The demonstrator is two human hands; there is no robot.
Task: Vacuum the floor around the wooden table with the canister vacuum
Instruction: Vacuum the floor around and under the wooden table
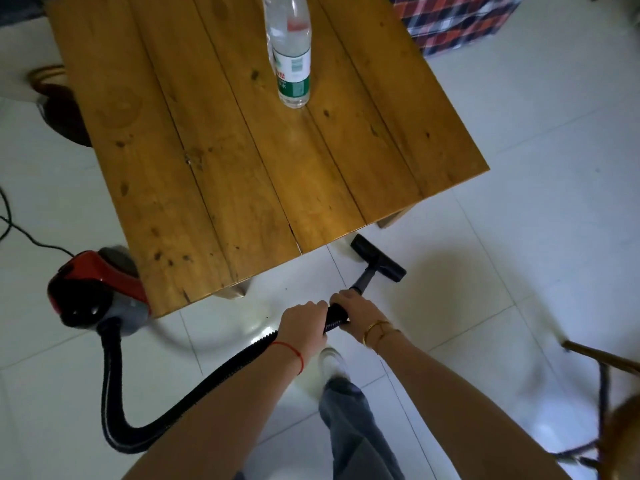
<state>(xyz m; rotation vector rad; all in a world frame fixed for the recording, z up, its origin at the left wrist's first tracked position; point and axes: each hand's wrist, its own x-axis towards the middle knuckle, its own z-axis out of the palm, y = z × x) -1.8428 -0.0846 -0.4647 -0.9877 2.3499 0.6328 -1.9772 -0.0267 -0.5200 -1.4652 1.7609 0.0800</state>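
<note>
A wooden plank table (214, 161) fills the upper middle of the view. The red and black canister vacuum (93, 292) sits on the white tiles at the table's near left corner. Its black ribbed hose (114, 420) loops down and back up to the handle. My left hand (303, 323) and my right hand (353, 311) are both closed around the black wand handle. The black floor nozzle (379, 258) rests on the tile just off the table's near edge, close to its right leg.
A clear plastic water bottle (292, 60) stands on the table. A plaid bag (457, 22) is at the upper right, a wooden chair (606, 386) at the lower right, a dark round stool (59, 105) at the left. A power cord (20, 230) trails left.
</note>
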